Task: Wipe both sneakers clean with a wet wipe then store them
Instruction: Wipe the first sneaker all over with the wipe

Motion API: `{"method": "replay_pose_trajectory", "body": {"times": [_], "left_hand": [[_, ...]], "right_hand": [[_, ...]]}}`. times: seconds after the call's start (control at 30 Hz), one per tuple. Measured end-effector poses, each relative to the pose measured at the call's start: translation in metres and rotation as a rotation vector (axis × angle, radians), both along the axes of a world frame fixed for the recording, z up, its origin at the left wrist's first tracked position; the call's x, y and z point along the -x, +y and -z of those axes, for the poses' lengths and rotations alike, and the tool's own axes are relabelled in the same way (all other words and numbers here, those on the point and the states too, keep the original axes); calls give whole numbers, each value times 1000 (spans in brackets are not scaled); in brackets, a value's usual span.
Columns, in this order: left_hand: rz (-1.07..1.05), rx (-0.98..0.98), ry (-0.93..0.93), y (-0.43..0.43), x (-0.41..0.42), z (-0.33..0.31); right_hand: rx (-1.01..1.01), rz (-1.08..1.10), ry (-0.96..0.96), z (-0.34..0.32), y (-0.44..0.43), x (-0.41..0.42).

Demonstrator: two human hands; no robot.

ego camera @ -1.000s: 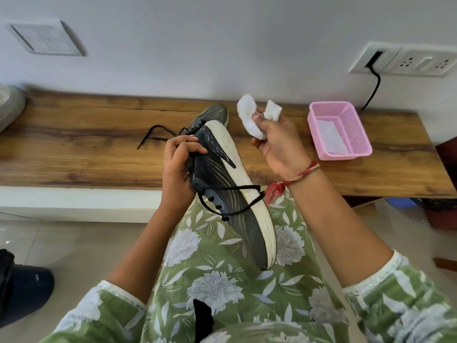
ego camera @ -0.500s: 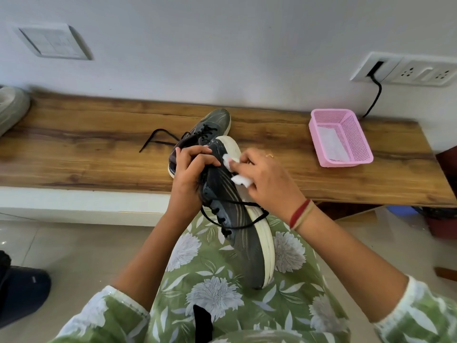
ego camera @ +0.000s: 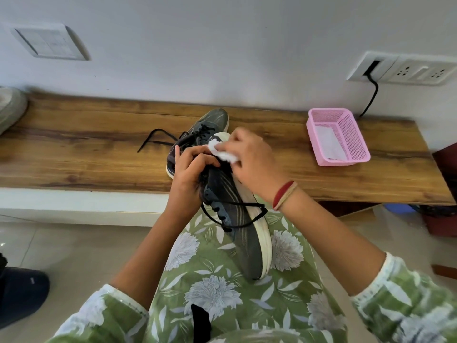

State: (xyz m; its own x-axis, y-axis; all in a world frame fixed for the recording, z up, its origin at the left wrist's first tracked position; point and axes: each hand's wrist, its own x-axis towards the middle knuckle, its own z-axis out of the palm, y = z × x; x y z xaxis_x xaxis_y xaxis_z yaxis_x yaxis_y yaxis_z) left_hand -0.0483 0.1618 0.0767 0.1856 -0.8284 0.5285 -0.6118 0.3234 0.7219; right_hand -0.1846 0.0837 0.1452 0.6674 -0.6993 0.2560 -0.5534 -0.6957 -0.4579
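Note:
A dark grey sneaker [ego camera: 243, 233] with a white sole lies tilted on my lap, toe towards me. My left hand [ego camera: 190, 174] grips its collar near the heel. My right hand [ego camera: 252, 162] holds a crumpled white wet wipe [ego camera: 221, 152] against the sneaker's heel end. The second dark sneaker [ego camera: 210, 125] stands on the wooden bench [ego camera: 86, 154] just behind my hands, its black lace trailing to the left.
A pink plastic basket [ego camera: 351, 137] with a white sheet inside sits on the bench at the right. A black cable runs from a wall socket [ego camera: 405, 70] down behind the basket. A dark shoe [ego camera: 19, 293] lies on the tiled floor at lower left.
My right hand came down from above the sneaker with the wipe and now presses it on the heel end. The left hand keeps its grip.

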Motion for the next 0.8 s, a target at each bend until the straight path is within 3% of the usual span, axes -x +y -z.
{"method": "replay_pose_trajectory", "body": {"times": [0.07,0.27,0.3,0.37,0.4,0.47,0.7,0.8], "left_hand": [[1,16,5,-1,-2,-2],[-78,-26,44,1,-11,7],[-72,-28,36,2,-11,8],[-59,-32,8,3,-10,7],[-54,-29,-7,3,-8,7],[-30,-19,-31,2,-5,5],[14,-75,-72,3,-2,2],[17,-91,-80,5,-6,4]], "right_hand": [[51,-63,106,6,6,11],[-174,-106,191,14,23,53],[-258,-47,151,12,20,57],[-414,156,-120,4,13,55],[-435,245,-271,1,9,49],[-383,280,-363,-1,4,31],[-149,-4,-38,24,19,29],[-343,37,6,25,20,45]]}}
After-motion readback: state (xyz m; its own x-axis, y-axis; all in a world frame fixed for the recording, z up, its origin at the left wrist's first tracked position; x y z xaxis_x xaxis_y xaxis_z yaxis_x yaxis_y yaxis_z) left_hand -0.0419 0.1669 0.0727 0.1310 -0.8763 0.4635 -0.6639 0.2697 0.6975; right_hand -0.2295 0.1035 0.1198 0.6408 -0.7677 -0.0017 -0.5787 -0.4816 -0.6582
